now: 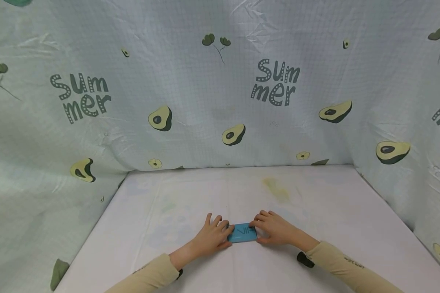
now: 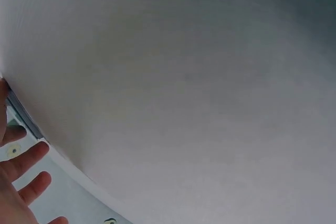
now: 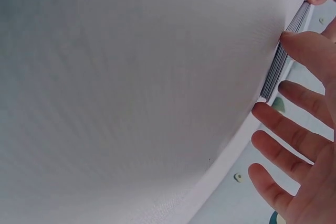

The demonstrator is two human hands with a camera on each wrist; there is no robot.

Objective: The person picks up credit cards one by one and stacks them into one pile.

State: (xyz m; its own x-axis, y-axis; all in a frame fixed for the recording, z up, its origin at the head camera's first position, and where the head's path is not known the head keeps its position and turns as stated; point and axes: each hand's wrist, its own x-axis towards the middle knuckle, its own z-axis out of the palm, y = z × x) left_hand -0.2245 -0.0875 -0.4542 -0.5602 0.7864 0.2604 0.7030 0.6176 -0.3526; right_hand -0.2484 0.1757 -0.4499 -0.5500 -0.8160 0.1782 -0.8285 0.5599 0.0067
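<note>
A flat blue rectangular stack (image 1: 243,233) with dark markings on top lies on the table between the two hands. Its side, seen in the right wrist view, shows many thin layers (image 3: 277,66). At its left end, the left hand (image 1: 213,236) holds it between thumb and index finger, with the other fingers spread. The right hand (image 1: 275,228) grips the right end, thumb at the near corner and index finger over the far part. In the left wrist view only part of the left hand (image 2: 18,182) shows, beside a sliver of the stack (image 2: 23,114).
The white table (image 1: 190,191) has faint stains, among them a yellowish patch (image 1: 276,189). A pale sheet (image 1: 194,81) printed with avocados and lettering rises behind and along both sides. Black wrist gear (image 1: 305,259) hangs beneath the right sleeve.
</note>
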